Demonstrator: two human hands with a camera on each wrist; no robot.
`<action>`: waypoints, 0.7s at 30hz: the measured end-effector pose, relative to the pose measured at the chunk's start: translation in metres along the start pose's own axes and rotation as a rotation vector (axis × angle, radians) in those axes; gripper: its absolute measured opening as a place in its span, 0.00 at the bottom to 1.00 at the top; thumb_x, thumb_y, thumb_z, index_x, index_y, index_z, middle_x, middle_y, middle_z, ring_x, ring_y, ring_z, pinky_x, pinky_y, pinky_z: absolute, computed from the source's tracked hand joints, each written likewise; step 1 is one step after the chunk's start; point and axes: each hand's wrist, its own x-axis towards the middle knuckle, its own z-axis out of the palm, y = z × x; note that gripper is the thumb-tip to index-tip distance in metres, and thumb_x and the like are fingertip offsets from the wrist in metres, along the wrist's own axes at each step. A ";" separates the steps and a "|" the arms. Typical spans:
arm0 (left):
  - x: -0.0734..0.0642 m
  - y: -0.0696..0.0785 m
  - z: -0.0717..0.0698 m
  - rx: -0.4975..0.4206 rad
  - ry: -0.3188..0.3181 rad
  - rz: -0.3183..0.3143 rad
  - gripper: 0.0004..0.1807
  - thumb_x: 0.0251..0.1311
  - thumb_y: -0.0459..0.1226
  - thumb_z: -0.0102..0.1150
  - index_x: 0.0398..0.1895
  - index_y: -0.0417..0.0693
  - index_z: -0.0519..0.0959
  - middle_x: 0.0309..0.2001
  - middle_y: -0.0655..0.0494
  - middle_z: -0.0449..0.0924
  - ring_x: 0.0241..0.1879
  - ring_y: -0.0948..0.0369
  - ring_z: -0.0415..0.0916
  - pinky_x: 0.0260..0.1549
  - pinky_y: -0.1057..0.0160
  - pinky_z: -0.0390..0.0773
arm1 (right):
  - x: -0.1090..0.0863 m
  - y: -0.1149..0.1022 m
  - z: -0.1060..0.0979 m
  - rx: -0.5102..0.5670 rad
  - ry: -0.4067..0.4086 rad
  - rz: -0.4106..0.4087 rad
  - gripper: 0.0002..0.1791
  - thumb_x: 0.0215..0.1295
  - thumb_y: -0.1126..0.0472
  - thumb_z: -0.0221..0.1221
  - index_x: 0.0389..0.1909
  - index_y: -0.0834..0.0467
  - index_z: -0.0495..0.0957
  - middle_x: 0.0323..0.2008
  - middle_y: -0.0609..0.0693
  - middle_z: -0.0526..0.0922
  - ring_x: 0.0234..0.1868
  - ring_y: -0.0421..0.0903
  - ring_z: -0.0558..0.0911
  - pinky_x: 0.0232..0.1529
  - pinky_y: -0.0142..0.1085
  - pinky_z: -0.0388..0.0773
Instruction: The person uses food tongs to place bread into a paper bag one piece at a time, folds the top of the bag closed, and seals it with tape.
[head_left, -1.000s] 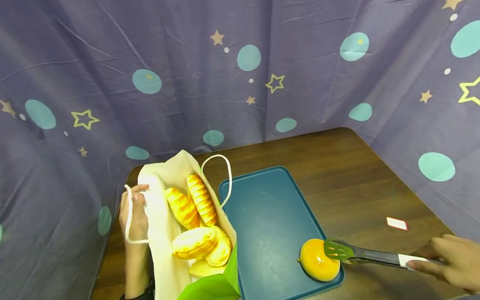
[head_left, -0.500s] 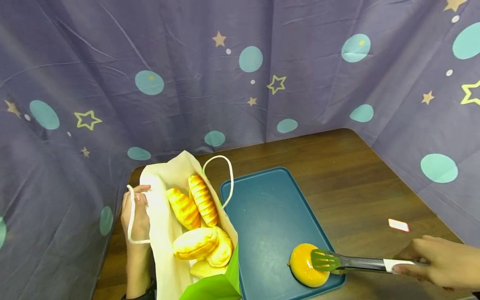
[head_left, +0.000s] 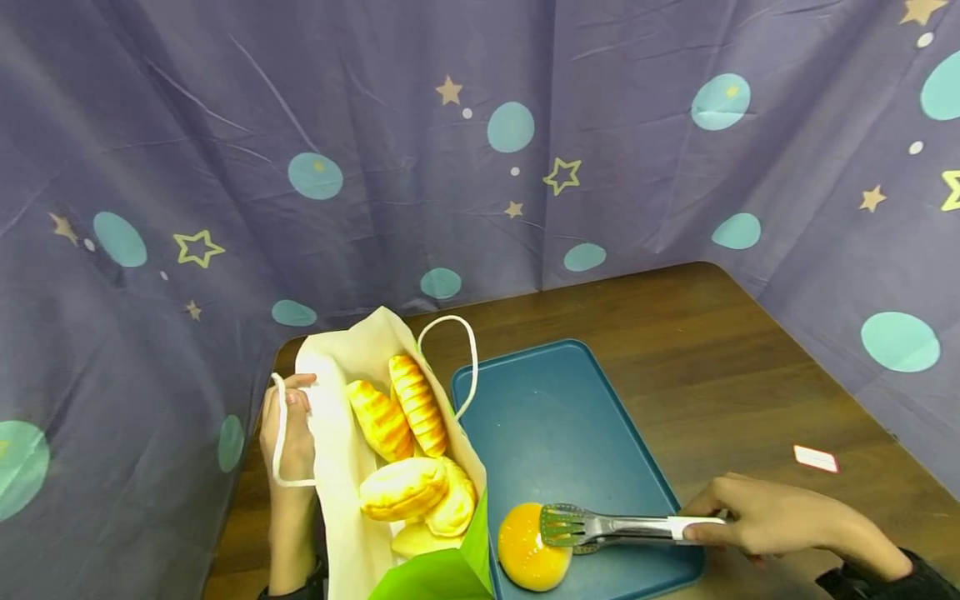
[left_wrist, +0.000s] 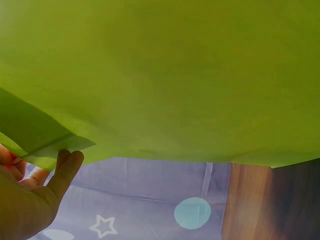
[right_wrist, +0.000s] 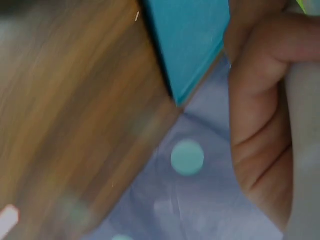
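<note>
My right hand (head_left: 780,517) grips the white handle of a pair of tongs (head_left: 637,527). The tongs' green slotted ends hold a round, glossy yellow bun (head_left: 531,550) over the near left part of the blue tray (head_left: 555,433), close beside the bag. Whether the bun touches the tray, I cannot tell. On the left, a paper bag (head_left: 330,450), white inside and green outside, stands with its mouth spread. Several breads lie in it, among them a ridged long loaf (head_left: 418,406). My left hand (head_left: 288,433) holds the bag's left rim between thumb and fingers.
Two white cord handles, one of them the right handle (head_left: 471,350), loop up from the bag's sides. A small red-edged white label (head_left: 816,458) lies on the brown wooden table (head_left: 697,350) to the right. Behind hangs a purple patterned curtain (head_left: 390,167).
My right hand has carried the tongs and bun leftward, from the tray's near right corner to beside the bag. The left hand keeps its hold on the rim. The head view has shifted slightly.
</note>
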 end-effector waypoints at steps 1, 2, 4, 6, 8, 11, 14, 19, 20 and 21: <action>0.000 0.000 0.000 0.001 -0.004 -0.004 0.27 0.79 0.41 0.39 0.24 0.25 0.64 0.43 0.63 0.79 0.40 0.71 0.68 0.45 0.72 0.62 | 0.007 0.001 0.003 0.031 -0.016 -0.009 0.15 0.78 0.62 0.51 0.52 0.47 0.84 0.29 0.34 0.80 0.12 0.22 0.66 0.10 0.25 0.67; -0.001 0.000 0.000 0.000 -0.005 -0.010 0.27 0.79 0.42 0.39 0.25 0.25 0.65 0.43 0.62 0.79 0.40 0.70 0.68 0.45 0.72 0.62 | 0.013 0.002 0.006 0.053 -0.030 -0.019 0.15 0.78 0.62 0.51 0.53 0.48 0.84 0.29 0.35 0.81 0.11 0.23 0.67 0.10 0.25 0.67; -0.001 -0.001 -0.001 0.001 -0.005 -0.013 0.28 0.79 0.42 0.39 0.25 0.25 0.66 0.43 0.61 0.79 0.40 0.70 0.67 0.45 0.72 0.62 | 0.025 0.003 0.012 0.091 -0.058 -0.036 0.15 0.78 0.62 0.51 0.54 0.49 0.84 0.25 0.38 0.80 0.11 0.25 0.68 0.09 0.24 0.67; -0.001 0.000 -0.001 -0.002 -0.003 -0.012 0.27 0.79 0.41 0.39 0.25 0.25 0.66 0.43 0.59 0.79 0.40 0.69 0.67 0.45 0.72 0.62 | 0.037 0.003 0.017 0.112 -0.082 -0.057 0.15 0.77 0.62 0.51 0.54 0.49 0.84 0.23 0.38 0.79 0.09 0.27 0.68 0.08 0.24 0.67; -0.001 -0.002 -0.001 -0.010 0.000 -0.003 0.27 0.79 0.41 0.40 0.24 0.25 0.64 0.43 0.58 0.80 0.41 0.68 0.69 0.46 0.72 0.63 | 0.046 0.004 0.023 0.105 -0.087 -0.075 0.15 0.77 0.63 0.51 0.54 0.50 0.85 0.22 0.40 0.80 0.08 0.31 0.68 0.08 0.24 0.67; -0.002 -0.002 0.000 -0.012 -0.004 -0.009 0.25 0.78 0.38 0.40 0.23 0.26 0.63 0.43 0.58 0.80 0.43 0.67 0.70 0.46 0.72 0.64 | 0.055 0.005 0.028 0.074 -0.068 -0.099 0.14 0.76 0.62 0.52 0.50 0.49 0.86 0.21 0.42 0.81 0.07 0.33 0.70 0.08 0.24 0.66; -0.003 -0.001 -0.001 -0.009 -0.006 -0.024 0.24 0.78 0.37 0.39 0.24 0.25 0.64 0.44 0.60 0.80 0.43 0.68 0.70 0.46 0.73 0.64 | 0.058 0.005 0.030 0.012 -0.031 -0.139 0.13 0.76 0.62 0.53 0.44 0.48 0.86 0.21 0.45 0.82 0.09 0.29 0.71 0.09 0.24 0.66; -0.002 0.000 -0.002 -0.009 -0.008 -0.023 0.25 0.78 0.38 0.39 0.27 0.23 0.67 0.43 0.57 0.79 0.41 0.67 0.69 0.46 0.72 0.63 | 0.055 0.003 0.029 -0.056 0.031 -0.195 0.13 0.76 0.64 0.53 0.49 0.54 0.86 0.22 0.43 0.82 0.14 0.21 0.70 0.10 0.23 0.69; -0.002 0.000 -0.002 -0.003 -0.009 -0.019 0.25 0.78 0.38 0.39 0.27 0.24 0.68 0.43 0.55 0.79 0.41 0.67 0.68 0.46 0.72 0.63 | 0.054 0.002 0.027 -0.061 0.044 -0.202 0.13 0.75 0.65 0.54 0.52 0.56 0.85 0.23 0.40 0.82 0.14 0.21 0.70 0.10 0.23 0.69; -0.002 0.000 -0.002 0.002 -0.012 -0.018 0.25 0.78 0.39 0.39 0.28 0.24 0.69 0.43 0.54 0.79 0.41 0.68 0.68 0.46 0.72 0.63 | 0.053 0.001 0.026 -0.076 0.061 -0.207 0.14 0.75 0.65 0.54 0.53 0.58 0.85 0.24 0.38 0.82 0.14 0.21 0.70 0.10 0.23 0.69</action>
